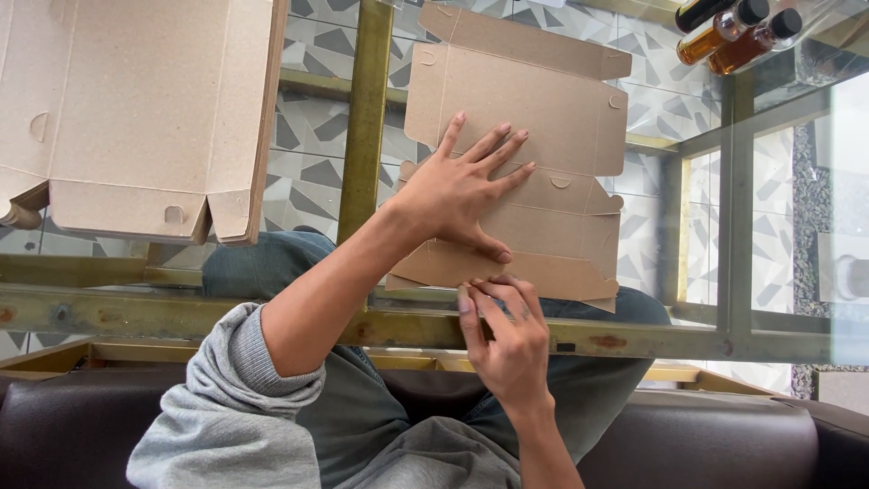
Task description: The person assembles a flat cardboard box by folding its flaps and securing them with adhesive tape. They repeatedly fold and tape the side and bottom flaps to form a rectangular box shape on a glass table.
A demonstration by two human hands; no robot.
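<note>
The flat cardboard box blank point(520, 145) lies on the glass tabletop point(778, 181) at the centre of the frame, its long axis running from the upper centre down to the table's near metal frame rail point(652, 342). The left hand point(462, 190) lies on the middle panels of the blank with fingers spread and palm pressed flat. The right hand point(507, 330) sits at the lower centre, at the blank's near edge, with thumb and fingertips drawn together in a pinch on the bottom flap just above the rail. The blank is plain brown, with tuck flaps at its upper corners, small semicircular slit tabs along its right side and fold creases across its width. To the right of the blank the glass is bare as far as the vertical frame bar point(738, 208). A brass-coloured bar point(365, 118) runs vertically under the glass just to the left of the blank. At the upper left a folded cardboard box point(136, 109) of the same brown stock stands well apart from the blank. At the upper right corner three small bottles point(738, 32) with dark caps lie close together, two holding amber liquid.
</note>
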